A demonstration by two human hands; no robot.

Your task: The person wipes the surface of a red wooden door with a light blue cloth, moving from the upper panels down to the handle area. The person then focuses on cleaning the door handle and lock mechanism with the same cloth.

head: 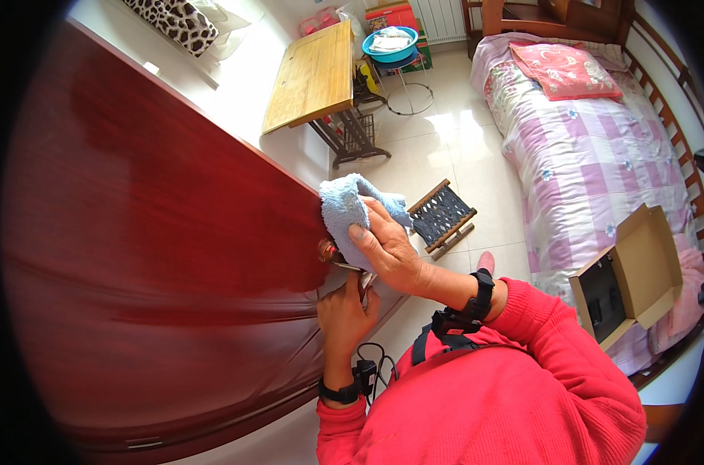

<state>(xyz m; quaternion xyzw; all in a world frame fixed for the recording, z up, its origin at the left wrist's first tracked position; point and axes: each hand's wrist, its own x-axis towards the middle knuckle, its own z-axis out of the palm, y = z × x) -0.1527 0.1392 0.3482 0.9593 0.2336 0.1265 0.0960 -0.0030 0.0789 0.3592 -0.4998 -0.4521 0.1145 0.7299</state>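
Note:
A folded light blue terry cloth (345,200) is in my right hand (392,253), pressed between thumb and fingers. The cloth lies at the edge of a glossy dark red wooden panel (212,232), which looks like a cabinet or wardrobe door. Just below the cloth, a small metal fitting (346,266) with a red and gold part shows, partly covered. My left hand (346,317) is at this fitting, index finger and thumb around its lower end. The cloth and fingers hide what exactly they hold.
Beyond the panel stands a wooden-topped sewing-machine table (314,75). A blue basin (390,43) with cloth sits on a round stool. A low folding stool (443,218) stands on the tiled floor. On the right, an open cardboard box (648,267) rests on a bed (590,163).

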